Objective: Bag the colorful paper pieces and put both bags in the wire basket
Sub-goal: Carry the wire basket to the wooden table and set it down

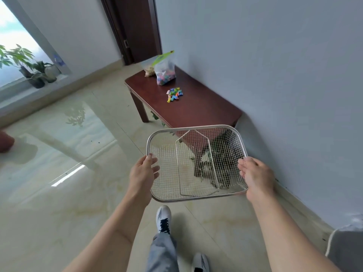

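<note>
I carry an empty wire basket [166, 132] in front of me, above the floor. My left hand [143, 174] grips its left rim and my right hand [255, 176] grips its right rim. Two thin wire handles lie folded inside it. Ahead, on a dark wooden table [200, 108], a clear zip bag [165, 72] with a green seal stands upright, partly filled with colorful paper pieces. A second clear bag [148, 69] with pale contents leans behind it. A small loose pile of colorful paper pieces [174, 93] lies on the tabletop in front of the bags.
The table stands against a pale wall [275, 65] on the right, with a dark door [135, 28] behind it. Potted plants [37, 73] sit on a window ledge at the far left. Glossy tiled floor spreads between. My shoes [163, 218] show below.
</note>
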